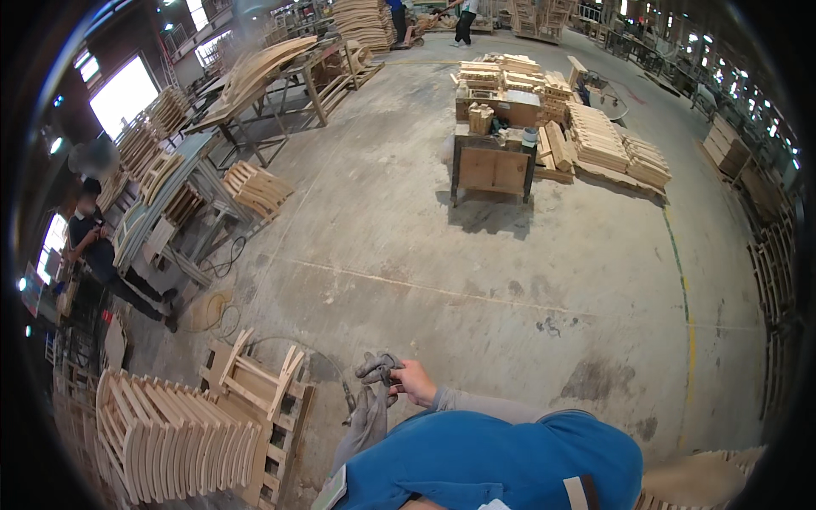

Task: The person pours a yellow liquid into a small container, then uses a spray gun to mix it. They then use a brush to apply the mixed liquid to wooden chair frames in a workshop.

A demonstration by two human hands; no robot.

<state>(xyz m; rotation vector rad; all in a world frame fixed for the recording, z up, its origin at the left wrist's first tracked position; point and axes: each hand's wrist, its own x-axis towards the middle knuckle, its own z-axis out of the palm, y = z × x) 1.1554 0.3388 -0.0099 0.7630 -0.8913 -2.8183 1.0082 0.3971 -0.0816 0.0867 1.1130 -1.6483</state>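
Note:
My left hand point(371, 396), in grey, is raised in front of my body at the lower middle. My right hand point(415, 382) is bare, and its bent fingers meet the left one, closed on a grey glove point(379, 365). Where the glove ends and the left hand's own fingers begin is hard to make out. Just left of my hands, an air hose with a dark nozzle point(349, 406) hangs or lies by the pallet. A row of curved wooden frames point(183, 438) stands on the pallet point(289, 442), with a separate wooden frame point(262, 376) behind it.
A wooden cart point(493, 170) stands ahead beside stacked wooden parts point(595, 136). At left, a person point(98, 242) stands near a grey workbench point(170, 191). Coiled hose point(225, 263) lies on the floor. More wooden pieces point(705, 478) sit at lower right.

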